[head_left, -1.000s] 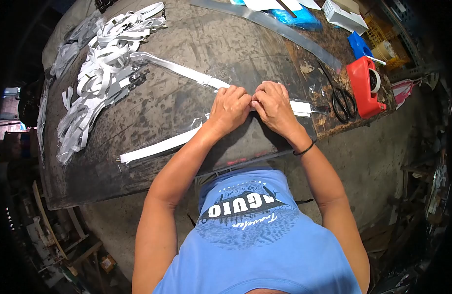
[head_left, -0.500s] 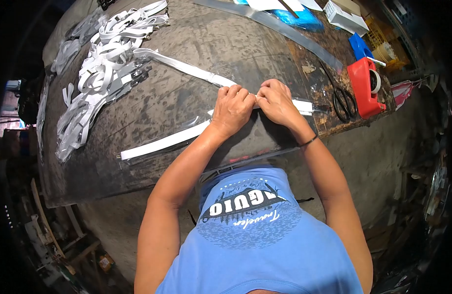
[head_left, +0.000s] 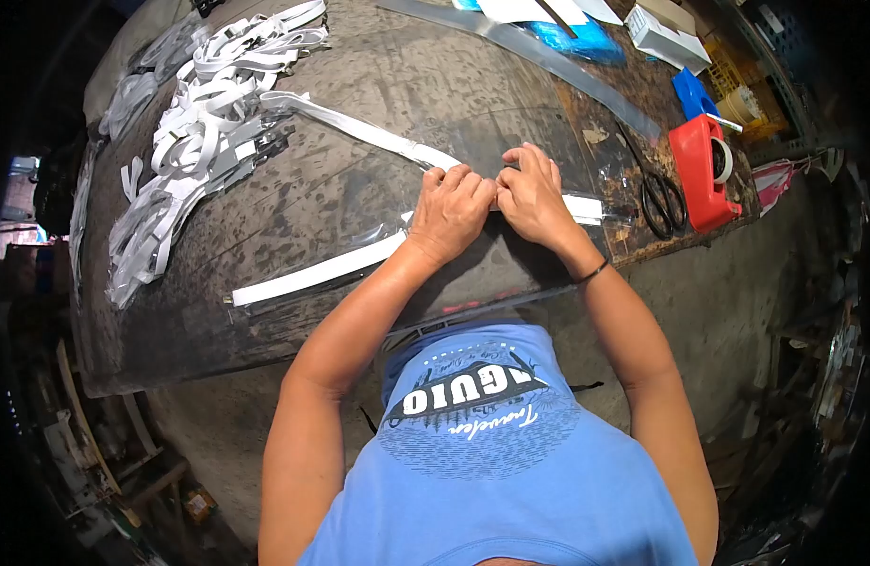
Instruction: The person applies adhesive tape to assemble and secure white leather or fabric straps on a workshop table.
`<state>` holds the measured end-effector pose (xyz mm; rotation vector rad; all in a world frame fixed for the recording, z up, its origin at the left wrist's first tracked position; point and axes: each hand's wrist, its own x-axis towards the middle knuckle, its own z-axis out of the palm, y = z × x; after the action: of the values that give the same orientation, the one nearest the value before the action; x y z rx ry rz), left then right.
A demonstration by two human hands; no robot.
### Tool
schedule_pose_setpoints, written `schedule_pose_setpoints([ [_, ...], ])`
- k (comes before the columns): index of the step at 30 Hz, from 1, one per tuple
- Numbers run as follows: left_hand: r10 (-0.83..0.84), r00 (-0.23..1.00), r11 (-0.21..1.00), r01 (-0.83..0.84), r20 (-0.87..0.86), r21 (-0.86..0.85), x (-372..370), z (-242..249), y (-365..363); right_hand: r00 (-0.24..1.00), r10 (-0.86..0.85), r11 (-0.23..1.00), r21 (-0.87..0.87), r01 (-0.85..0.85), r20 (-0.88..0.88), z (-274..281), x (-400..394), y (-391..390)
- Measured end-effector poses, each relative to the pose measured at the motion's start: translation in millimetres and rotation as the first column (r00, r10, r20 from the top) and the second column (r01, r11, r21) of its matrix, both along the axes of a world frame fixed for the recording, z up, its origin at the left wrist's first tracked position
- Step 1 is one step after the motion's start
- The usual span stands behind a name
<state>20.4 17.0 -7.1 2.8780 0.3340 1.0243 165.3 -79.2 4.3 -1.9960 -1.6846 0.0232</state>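
Note:
My left hand (head_left: 450,211) is closed over a white lanyard (head_left: 369,130), whose strap runs from the upper left into its fingertips. Pinched right up against it, my right hand (head_left: 533,198) has thumb and fingertips closed at the same spot; the exact grip is hidden by the fingers. Beneath both hands lies a flat white strap (head_left: 322,271) in a clear plastic sleeve, coming out left of my left hand and again as a white end (head_left: 583,209) right of my right hand.
A heap of white lanyards (head_left: 204,123) covers the table's left side, some in clear plastic. At right are black scissors (head_left: 659,198) and a red tape dispenser (head_left: 699,174). A clear plastic strip (head_left: 548,71), blue packets (head_left: 576,42) and a white box (head_left: 666,38) lie farther back.
My hands stay in nearly the same place. The right fingers have shifted slightly, with the fingertips a little more raised and spread.

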Motion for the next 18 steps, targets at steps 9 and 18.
schedule_pose_setpoints([
  [9, 0.023, 0.996, 0.997, -0.017, -0.082, 0.078, -2.2, -0.6, 0.1, 0.987, -0.094, 0.958, -0.283, 0.054, -0.131, -2.7, 10.2, 3.3],
  [18, -0.044, 0.997, 0.998, 0.047, -0.070, 0.037, 0.3, -1.4, 5.7, 0.988, 0.041, 0.986, 0.156, -0.065, 0.148, 2.6, -5.7, -19.1],
])
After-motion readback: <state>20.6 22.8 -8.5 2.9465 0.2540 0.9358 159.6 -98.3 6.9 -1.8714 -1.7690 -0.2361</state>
